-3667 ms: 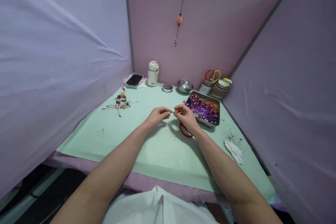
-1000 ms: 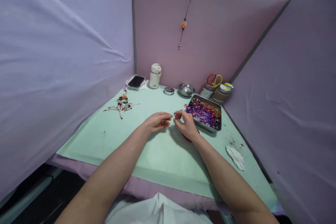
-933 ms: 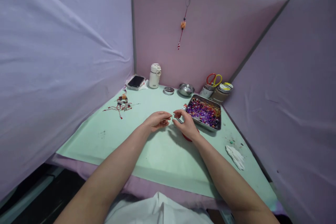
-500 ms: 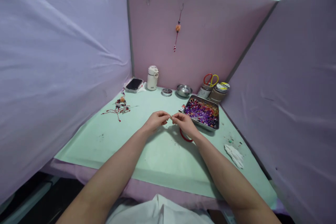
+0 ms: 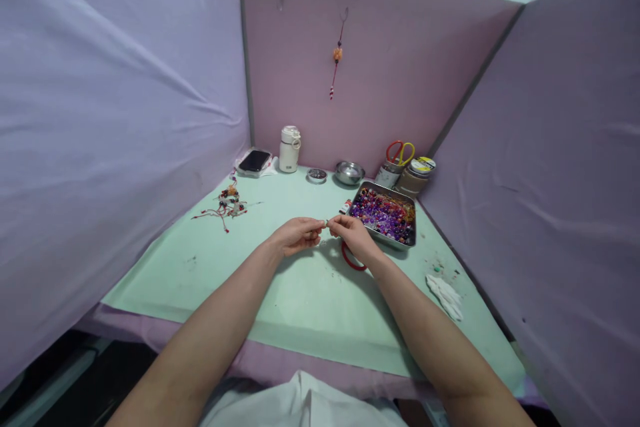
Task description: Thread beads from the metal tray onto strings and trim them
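My left hand [image 5: 299, 235] and my right hand [image 5: 353, 234] meet fingertip to fingertip over the middle of the pale green table [image 5: 300, 307]. Each is closed in a pinch around something tiny between them, too small to make out. Beneath my right hand lies a red scissor-like handle [image 5: 353, 263], partly covered by the hand. Just behind that hand stands a metal tray [image 5: 397, 244] heaped with purple, red and orange beads [image 5: 383, 213]. A small red and white tube or bottle [image 5: 346, 205] lies against the tray's left side.
Beaded red cords [image 5: 230, 203] lie at left, near a phone [image 5: 254, 161] and a white flask [image 5: 289, 149]. A steel bowl [image 5: 349, 173], round tin [image 5: 317, 176], scissors [image 5: 401, 152] in a jar and a lidded jar [image 5: 416, 177] line the back. White gloves [image 5: 445, 297] lie right; a beaded cord [image 5: 337, 55] hangs above.
My left hand has turned slightly, and its lower fingers are more curled and visible. Both hands keep their pinch at the same spot. The view has shifted very slightly.
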Motion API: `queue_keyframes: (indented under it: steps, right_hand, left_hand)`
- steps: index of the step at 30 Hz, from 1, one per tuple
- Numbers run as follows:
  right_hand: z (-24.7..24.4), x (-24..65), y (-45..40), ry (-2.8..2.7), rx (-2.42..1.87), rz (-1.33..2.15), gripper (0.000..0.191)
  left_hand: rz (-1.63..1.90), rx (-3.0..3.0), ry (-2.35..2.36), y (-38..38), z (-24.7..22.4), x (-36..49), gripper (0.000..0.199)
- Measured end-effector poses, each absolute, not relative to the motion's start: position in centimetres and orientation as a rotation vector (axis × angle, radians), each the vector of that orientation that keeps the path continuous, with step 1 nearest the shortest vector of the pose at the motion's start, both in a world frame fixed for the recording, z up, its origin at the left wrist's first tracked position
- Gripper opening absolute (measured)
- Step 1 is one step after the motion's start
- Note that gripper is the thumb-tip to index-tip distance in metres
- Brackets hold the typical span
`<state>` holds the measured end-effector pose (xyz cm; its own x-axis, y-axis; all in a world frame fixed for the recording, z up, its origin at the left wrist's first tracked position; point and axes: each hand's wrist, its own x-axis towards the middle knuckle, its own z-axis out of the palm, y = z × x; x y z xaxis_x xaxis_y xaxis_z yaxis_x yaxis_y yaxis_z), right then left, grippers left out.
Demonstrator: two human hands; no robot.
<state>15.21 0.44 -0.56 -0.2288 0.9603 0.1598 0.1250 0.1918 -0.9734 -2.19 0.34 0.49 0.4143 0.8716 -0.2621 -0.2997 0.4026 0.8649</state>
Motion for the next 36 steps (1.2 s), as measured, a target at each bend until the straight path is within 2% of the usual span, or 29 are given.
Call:
queue_keyframes:
  steps: [7, 15, 21, 29, 36]
  right_hand:
    - [-1.1, 15.0, 0.8, -1.610, -1.130, 1.080, 0.023]
    - [-1.3, 14.9, 1.0, -1.842, -1.394, 0.576, 0.012]
    - [-0.6, 15.2, 0.6, -1.864, -1.678, 0.422, 0.010]
    - [-0.9, 15.7, 0.5, -2.014, -1.811, 0.175, 0.017]
    - [-0.5, 15.9, 0.4, -2.077, -1.943, 0.107, 0.018]
  left_hand:
    - [0.901, 0.855, 0.875, 0.7, 0.2, -2.5, 0.023]
    - [1.008, 0.811, 0.962, 1.1, 0.4, -2.6, 0.023]
    - [1.054, 0.831, 0.924, 1.0, 0.9, -2.8, 0.024]
    - [1.114, 0.745, 0.801, 1.2, 1.1, -2.9, 0.018]
    - [1.069, 0.794, 0.795, 2.0, 0.4, -3.1, 0.024]
